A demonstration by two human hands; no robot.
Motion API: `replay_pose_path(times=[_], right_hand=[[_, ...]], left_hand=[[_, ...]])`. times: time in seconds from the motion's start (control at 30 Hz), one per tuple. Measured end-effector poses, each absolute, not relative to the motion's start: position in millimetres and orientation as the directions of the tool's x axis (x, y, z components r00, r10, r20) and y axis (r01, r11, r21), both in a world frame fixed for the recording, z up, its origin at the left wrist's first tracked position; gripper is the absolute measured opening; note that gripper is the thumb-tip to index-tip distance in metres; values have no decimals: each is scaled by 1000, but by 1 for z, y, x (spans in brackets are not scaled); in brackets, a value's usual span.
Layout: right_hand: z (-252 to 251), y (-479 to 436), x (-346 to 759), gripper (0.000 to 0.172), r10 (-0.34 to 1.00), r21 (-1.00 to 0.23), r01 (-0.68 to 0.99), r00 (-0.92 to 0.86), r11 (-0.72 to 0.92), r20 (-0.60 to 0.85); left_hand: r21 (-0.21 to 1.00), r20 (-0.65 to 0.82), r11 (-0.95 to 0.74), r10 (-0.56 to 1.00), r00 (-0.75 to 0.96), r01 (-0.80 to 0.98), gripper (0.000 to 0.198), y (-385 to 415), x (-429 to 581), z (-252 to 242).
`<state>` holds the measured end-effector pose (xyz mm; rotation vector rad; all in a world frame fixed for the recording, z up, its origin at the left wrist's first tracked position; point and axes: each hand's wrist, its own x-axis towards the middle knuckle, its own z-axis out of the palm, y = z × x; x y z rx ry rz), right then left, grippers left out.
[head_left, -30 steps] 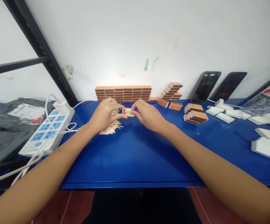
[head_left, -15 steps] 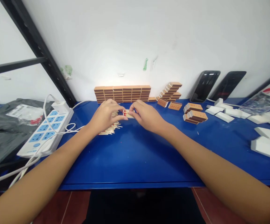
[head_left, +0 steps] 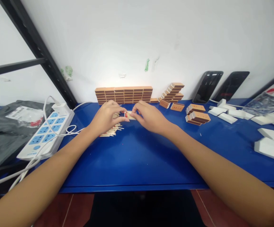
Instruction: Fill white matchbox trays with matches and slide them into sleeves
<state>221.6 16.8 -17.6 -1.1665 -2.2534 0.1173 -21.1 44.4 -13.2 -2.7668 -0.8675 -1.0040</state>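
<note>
Between my hands is a small white matchbox tray (head_left: 130, 118) with red-headed matches (head_left: 129, 114) lying lengthwise in it. My left hand (head_left: 108, 117) pinches the tray's left end between thumb and fingers. Over the right part of the tray, my right hand (head_left: 148, 117) has its thumb and forefinger closed at the matches; whether it grips them or the tray wall is hidden. Under and beside my left hand spreads a pile of loose matches (head_left: 112, 130), partly covered by that hand.
Stacked matchboxes (head_left: 124, 94) line the wall. More matchboxes stand in a stepped pile (head_left: 173, 93) and a small stack (head_left: 198, 114). White trays (head_left: 228, 118) lie to the right, below two phones (head_left: 208, 86). A power strip (head_left: 45, 132) with cables is at left on the blue table (head_left: 132, 164).
Both hands stay in nearly the same place around the tray. My right fingers have shifted very slightly along the matches; the rest looks unchanged.
</note>
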Motion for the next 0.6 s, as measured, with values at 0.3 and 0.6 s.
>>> replay_pose_path(times=[0.3,0.6], right_hand=[[-20,19,220,9,779,-436,652,-455,621,431],[-19,18,220,9,778,-428,656,-459,622,428]], left_hand=[[139,558,-856,484,675,498,44,38,-15,-12],[138,559,-854,485,673,501,46,38,-15,-11]])
